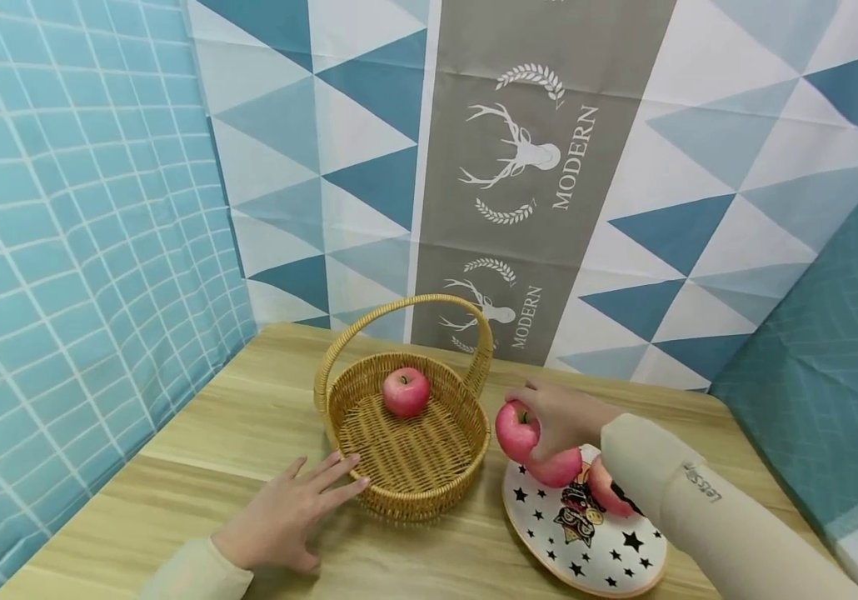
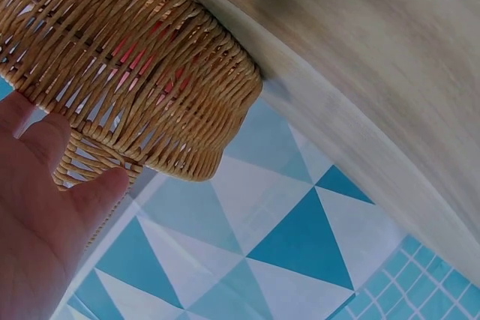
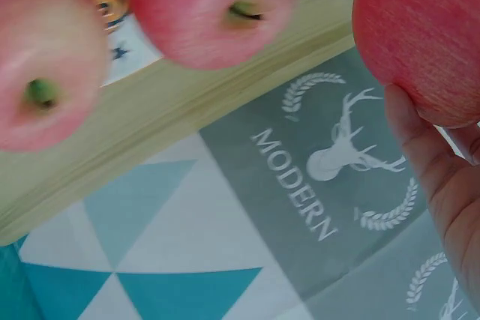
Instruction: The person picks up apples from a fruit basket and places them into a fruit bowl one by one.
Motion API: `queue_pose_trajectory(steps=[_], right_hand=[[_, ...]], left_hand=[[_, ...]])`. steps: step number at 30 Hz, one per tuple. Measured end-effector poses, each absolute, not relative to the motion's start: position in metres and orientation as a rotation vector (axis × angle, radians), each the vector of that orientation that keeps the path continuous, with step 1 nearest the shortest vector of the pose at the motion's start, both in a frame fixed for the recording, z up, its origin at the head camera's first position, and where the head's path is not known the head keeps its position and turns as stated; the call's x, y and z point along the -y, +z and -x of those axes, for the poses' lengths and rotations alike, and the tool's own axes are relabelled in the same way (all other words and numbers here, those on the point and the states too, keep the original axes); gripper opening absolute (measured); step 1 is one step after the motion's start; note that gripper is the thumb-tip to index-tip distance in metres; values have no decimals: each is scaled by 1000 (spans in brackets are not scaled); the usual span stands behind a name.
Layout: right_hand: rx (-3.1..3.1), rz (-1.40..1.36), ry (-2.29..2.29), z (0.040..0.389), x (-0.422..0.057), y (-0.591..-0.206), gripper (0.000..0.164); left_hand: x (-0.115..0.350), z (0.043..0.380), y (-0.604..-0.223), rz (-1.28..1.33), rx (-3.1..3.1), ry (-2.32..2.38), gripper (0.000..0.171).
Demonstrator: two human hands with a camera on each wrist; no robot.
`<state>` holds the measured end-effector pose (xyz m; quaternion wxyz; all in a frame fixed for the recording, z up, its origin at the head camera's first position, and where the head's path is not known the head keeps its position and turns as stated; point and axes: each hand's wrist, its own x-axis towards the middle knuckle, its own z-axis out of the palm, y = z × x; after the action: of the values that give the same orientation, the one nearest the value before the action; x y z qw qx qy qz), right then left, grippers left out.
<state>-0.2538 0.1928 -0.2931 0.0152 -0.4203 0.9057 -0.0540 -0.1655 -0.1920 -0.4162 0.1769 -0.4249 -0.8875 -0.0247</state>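
Note:
My right hand grips a pink-red apple by its upper side, between the basket and the plate. Under and beside that hand, two more apples, a nearer one and one partly covered by the sleeve, sit on a white plate with black stars. The left hand has its fingers spread, fingertips on the near left rim of a round wicker basket with a tall handle. Inside the basket, toward the back, lies one apple. In the right wrist view, fingertips press the held apple's skin.
A light wooden table carries everything. Behind it hangs a patterned cloth of triangles and a grey deer strip. Blue tiled cloth covers the left side, and a teal cloth the right.

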Motion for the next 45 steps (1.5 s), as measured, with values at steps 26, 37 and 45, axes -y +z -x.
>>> queue_pose_trajectory(steps=[26,37,45], right_hand=[[-2828,1000,-357,216,-257,-319,75],[-2868,1094,-397,206,-256,-340,70],[-2825,937,-465,201,-253,-349,76]], left_hand=[[192,166,-418,1197,2509,-165,107],[191,166,-417,1195,2520,-172,105],[193,165,-416,1217,2508,-168,104]])
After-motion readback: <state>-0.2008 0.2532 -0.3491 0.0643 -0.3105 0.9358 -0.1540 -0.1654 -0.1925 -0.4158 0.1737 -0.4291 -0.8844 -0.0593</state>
